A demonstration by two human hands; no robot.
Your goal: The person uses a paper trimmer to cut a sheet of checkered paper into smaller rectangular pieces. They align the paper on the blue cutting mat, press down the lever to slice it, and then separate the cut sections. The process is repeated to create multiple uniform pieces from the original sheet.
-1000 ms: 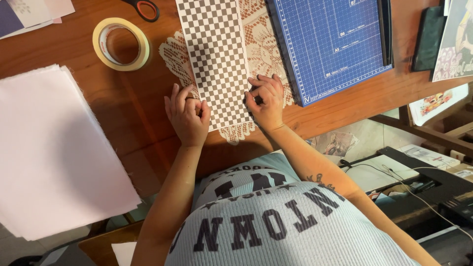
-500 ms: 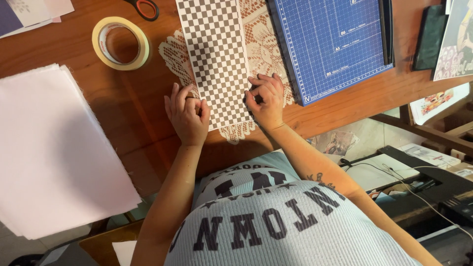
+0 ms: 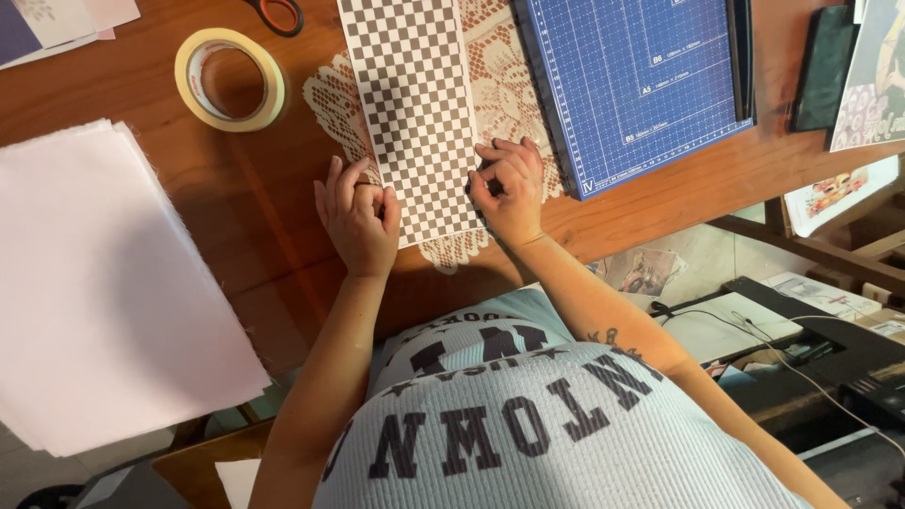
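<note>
A sheet of brown-and-white checkered paper (image 3: 415, 104) lies on a cream lace doily (image 3: 500, 85) on the wooden table (image 3: 255, 217). My left hand (image 3: 358, 215) rests at the sheet's near left corner, fingertips on its edge. At the near right corner sits my right hand (image 3: 509, 184), its fingers curled down and pressing on the paper. Each hand pins the sheet flat against the table.
A blue gridded cutting mat (image 3: 632, 75) lies right of the doily. A roll of masking tape (image 3: 229, 78) and red-handled scissors (image 3: 278, 14) sit at the far left. A stack of white paper (image 3: 104, 283) covers the left side. A dark machine with cables (image 3: 820, 358) stands below right.
Both hands stay on the sheet's near corners; only the fingers shift a little.
</note>
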